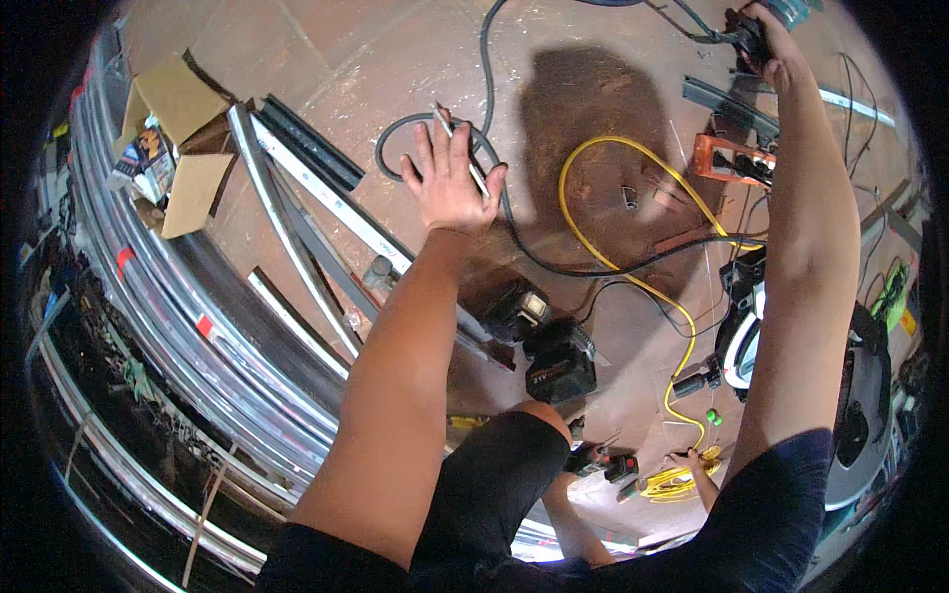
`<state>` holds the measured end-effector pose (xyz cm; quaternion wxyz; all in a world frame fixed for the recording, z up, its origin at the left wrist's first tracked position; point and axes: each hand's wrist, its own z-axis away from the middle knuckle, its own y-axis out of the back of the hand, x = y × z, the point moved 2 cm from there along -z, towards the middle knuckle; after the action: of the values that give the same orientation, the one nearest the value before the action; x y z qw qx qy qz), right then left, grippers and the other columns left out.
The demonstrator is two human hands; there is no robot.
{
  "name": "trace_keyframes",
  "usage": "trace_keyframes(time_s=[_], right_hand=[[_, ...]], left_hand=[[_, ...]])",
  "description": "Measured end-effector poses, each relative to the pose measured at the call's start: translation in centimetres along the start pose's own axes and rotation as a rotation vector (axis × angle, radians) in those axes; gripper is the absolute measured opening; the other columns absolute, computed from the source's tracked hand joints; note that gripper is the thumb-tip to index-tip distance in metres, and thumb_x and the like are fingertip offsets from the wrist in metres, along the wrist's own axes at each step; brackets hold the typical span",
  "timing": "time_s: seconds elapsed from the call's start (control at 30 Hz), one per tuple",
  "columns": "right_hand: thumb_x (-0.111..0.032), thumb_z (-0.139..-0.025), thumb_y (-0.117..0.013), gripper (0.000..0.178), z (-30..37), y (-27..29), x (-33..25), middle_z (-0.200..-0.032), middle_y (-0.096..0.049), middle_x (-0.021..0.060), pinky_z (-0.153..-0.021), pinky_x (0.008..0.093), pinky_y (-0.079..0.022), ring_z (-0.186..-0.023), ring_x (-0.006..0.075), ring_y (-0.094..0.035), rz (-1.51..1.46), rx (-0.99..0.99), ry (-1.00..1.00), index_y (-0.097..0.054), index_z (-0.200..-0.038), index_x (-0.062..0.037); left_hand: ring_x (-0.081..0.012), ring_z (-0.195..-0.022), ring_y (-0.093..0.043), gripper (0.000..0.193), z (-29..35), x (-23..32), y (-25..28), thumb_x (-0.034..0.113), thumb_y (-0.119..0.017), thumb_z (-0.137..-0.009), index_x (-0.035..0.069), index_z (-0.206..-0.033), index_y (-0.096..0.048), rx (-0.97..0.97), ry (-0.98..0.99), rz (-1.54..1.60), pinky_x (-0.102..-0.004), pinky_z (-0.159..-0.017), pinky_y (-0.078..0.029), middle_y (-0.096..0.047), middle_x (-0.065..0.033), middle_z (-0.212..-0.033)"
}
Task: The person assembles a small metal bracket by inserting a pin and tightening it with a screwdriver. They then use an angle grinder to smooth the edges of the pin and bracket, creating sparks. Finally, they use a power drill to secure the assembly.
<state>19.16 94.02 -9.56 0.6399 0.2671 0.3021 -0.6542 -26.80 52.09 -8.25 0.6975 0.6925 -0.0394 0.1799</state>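
My left hand (458, 188) is stretched out over the floor, palm down with fingers spread. A thin pale rod (478, 174) runs between its thumb and fingers. Beneath and beside that hand loops a dark cable (488, 89). At the upper right, my right hand (777, 61) is wrapped around a corded power tool with a black grip and a teal body (788, 12). The tool's far end is cut off by the picture's rim.
Long metal profiles (297, 237) and an open cardboard box (203, 193) are at left. Below my left hand lie black battery packs (560, 362). A yellow cable (565, 203), an orange power strip (727, 158) and a cordless drill (593, 458) are on the tiled floor.
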Motion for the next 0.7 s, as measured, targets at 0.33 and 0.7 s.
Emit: trace_keyframes(time_s=[0.33,0.7], right_hand=[[-0.016,-0.088,-0.076,0.025,18.7,-9.0,3.9,-0.095,-0.079,0.018,-0.078,0.0468,-0.067,-0.081,0.0341,-0.076,-0.262,-0.084,0.014,-0.071,-0.107,-0.0001],[-0.03,-0.065,-0.098,0.099,61.7,-3.5,14.0,-0.129,-0.071,0.0106,-0.099,0.038,-0.062,-0.109,0.0222,-0.076,-0.032,0.019,0.459,-0.056,-0.151,-0.0019]], left_hand=[[-0.046,-0.17,-0.024,0.086,-0.1,0.4,0.0,0.064,-0.067,-0.101,0.014,-0.167,-0.045,0.034,-0.01,-0.055,-0.0774,-0.13,-0.015,-0.041,-0.018,-0.178],[-0.0399,-0.168,-0.034,0.079,-0.9,0.4,0.4,0.06,-0.067,-0.105,0.012,-0.166,-0.049,0.225,-0.004,0.031,-0.0695,-0.133,-0.022,-0.046,-0.0169,-0.176]])
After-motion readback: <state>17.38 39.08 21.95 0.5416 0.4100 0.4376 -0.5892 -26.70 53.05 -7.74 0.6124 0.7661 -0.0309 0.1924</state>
